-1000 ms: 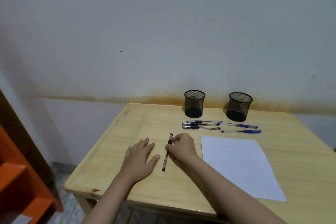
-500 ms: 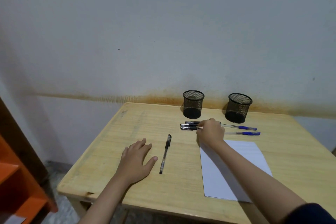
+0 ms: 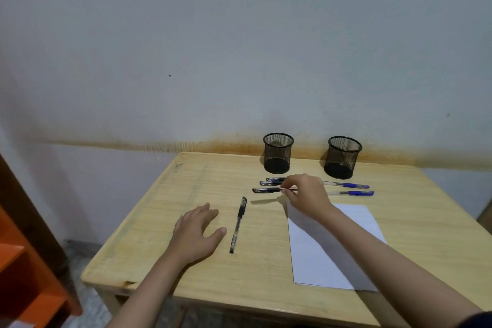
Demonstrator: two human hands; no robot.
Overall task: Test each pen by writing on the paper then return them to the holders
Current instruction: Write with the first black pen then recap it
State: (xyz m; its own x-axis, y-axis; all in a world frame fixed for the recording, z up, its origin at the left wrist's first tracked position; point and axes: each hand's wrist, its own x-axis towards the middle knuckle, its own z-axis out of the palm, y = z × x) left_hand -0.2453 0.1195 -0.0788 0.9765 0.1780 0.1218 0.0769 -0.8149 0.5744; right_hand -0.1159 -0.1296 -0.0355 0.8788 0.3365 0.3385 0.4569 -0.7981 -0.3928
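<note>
My right hand (image 3: 306,196) pinches a black pen (image 3: 266,190) from the row lying crosswise before the holders (image 3: 278,153). Paper (image 3: 354,221) lies just nearer me, under that wrist. Left hand (image 3: 197,233) rests flat, empty.

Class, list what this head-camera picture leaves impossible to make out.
- Middles of the blue-capped pens: behind the right hand, head view.
- Marks on the white paper sheet: too faint; forearm covers part.
- Black mesh holders: contents unclear through mesh.
- Orange shelf: cut by left edge.
</note>
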